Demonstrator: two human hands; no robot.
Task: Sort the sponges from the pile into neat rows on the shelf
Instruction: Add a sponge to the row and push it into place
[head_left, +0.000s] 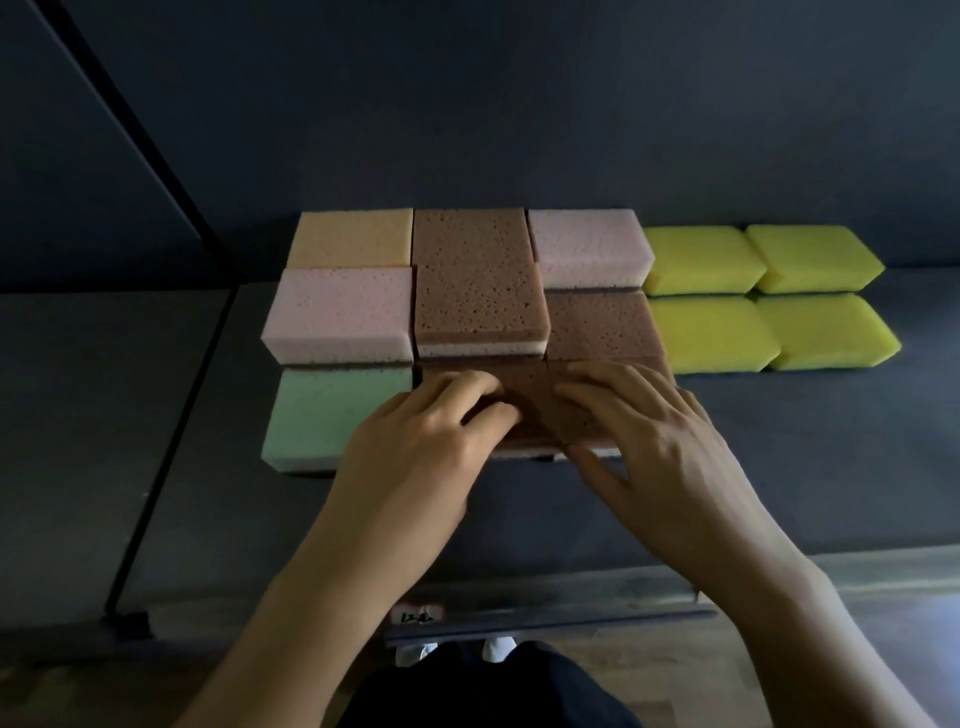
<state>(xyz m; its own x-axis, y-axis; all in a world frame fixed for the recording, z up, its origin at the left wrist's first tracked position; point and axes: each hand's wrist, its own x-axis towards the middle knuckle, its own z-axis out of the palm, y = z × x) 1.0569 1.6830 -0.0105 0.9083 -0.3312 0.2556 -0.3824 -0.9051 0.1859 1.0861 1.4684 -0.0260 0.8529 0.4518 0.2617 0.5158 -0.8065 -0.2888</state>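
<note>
Sponges lie in rows on a dark shelf (779, 441). At the back stand an orange sponge (350, 238), a brown sponge (470, 236) and a pink sponge (587, 247). In the middle row sit a pink sponge (340, 312), a raised brown stack (480, 306) and a brown sponge (602, 325). The front row holds a green sponge (322, 415) and two brown sponges (530, 400). My left hand (421, 447) rests fingers-down on the left front brown sponge. My right hand (644, 431) presses on the right one, thumb at its front edge.
Several yellow sponges (769, 296) lie in two rows to the right of the coloured block. A dark wall rises behind the shelf. A black frame post (156, 467) runs down the left side. Below the shelf edge are a small label (418, 616) and wooden floor.
</note>
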